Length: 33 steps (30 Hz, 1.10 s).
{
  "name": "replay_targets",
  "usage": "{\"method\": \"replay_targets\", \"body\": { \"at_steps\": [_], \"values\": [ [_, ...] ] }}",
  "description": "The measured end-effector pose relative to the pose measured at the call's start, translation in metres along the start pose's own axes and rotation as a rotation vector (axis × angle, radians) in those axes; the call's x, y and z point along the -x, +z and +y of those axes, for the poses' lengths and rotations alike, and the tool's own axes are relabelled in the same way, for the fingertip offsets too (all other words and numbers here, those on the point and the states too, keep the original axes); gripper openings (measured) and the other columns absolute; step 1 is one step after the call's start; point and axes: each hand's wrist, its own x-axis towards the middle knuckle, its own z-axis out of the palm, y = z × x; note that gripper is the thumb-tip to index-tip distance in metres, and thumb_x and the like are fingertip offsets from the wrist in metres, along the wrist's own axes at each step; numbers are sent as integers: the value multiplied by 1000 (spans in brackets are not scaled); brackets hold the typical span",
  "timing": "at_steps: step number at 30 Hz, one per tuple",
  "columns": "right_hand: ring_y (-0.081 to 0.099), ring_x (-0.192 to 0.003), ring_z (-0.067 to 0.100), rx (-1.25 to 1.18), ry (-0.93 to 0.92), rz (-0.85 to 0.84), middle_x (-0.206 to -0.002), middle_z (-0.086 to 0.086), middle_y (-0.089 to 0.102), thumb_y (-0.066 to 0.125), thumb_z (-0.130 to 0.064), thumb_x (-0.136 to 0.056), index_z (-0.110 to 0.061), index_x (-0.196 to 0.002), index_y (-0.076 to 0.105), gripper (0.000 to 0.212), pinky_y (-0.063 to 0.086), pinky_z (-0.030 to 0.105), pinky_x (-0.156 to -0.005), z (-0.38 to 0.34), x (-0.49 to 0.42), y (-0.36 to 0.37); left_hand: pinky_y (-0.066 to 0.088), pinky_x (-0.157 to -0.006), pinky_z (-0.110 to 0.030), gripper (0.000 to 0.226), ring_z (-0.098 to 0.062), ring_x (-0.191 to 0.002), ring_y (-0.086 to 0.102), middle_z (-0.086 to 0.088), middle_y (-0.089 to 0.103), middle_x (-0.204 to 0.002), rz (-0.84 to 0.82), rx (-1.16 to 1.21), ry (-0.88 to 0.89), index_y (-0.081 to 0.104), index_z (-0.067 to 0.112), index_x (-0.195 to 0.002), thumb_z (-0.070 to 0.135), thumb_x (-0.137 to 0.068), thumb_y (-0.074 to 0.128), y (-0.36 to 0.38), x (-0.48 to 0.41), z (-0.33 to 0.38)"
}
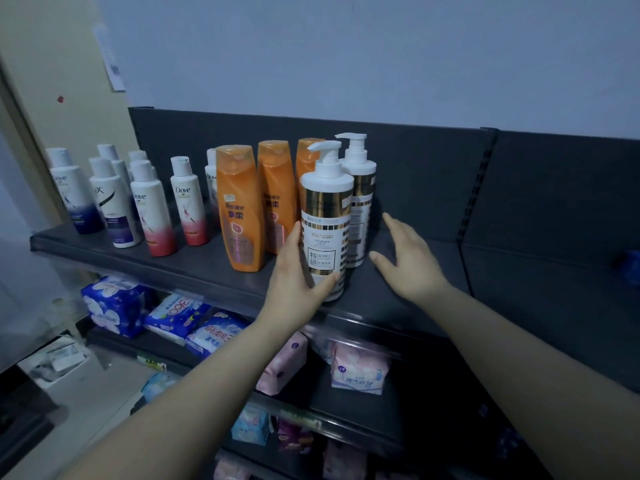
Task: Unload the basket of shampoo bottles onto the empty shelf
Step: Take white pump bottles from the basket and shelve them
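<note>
A white and gold pump bottle [325, 216] stands upright near the front edge of the dark top shelf [415, 306]. My left hand [298, 275] grips its lower part, thumb across the front. A second pump bottle [360, 188] stands just behind it. My right hand [405, 258] hovers to the right of both with fingers spread and holds nothing. Left of them stand three orange bottles [239, 209] and several white Dove bottles [152, 209]. The basket is not in view.
The top shelf's right half is bare up to an upright divider [478, 188], with its back panel [433, 174] close behind. Lower shelves hold blue packs [114, 306] and pink packs [360, 372]. A pale wall stands at the left.
</note>
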Motion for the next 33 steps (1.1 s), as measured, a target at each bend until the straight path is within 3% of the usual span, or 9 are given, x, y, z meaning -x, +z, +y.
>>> {"method": "replay_targets", "body": {
  "at_steps": [4,7,10,18,28,33],
  "values": [
    [17,-146,23,129,20,11,-158,8,21,49,-37,-96,-21,-153,17,67,16,38,-118,-14,39,-11,29,-114,-46,88,-20,-142,29,-7,32,-153,-55,-137,79,18,13,-152,21,-83,71,-4,18,10],
    [15,-146,23,226,66,18,-159,6,20,49,-39,-97,-21,-153,16,68,14,40,-119,-23,72,-16,15,-120,-40,84,-25,-147,15,-13,18,-159,-121,-248,107,16,14,-153,27,-87,67,-2,38,16],
    [17,-146,24,316,102,51,-158,7,23,50,-39,-96,-19,-153,19,68,14,40,-118,-25,113,-24,15,-119,-41,80,-28,-147,14,-13,18,-159,-179,-305,210,21,14,-152,30,-88,65,10,57,26],
    [22,-144,27,448,344,115,-156,9,28,53,-39,-95,-16,-152,22,69,19,40,-117,-2,236,-65,19,-117,-41,69,-33,-143,26,-12,36,-152,-404,-185,379,31,10,-149,26,-89,63,74,119,64],
    [18,-145,24,468,746,201,-157,6,24,50,-40,-96,-20,-153,19,68,15,37,-118,47,433,-114,21,-117,-42,69,-27,-142,28,-9,34,-153,-756,-7,503,25,14,-151,28,-93,59,188,234,144],
    [23,-144,26,458,916,236,-156,9,28,51,-39,-95,-19,-152,22,67,19,39,-117,66,543,-138,24,-112,-34,70,-26,-137,32,-8,36,-151,-900,44,503,26,16,-151,31,-92,61,245,313,187]
  ]
}}
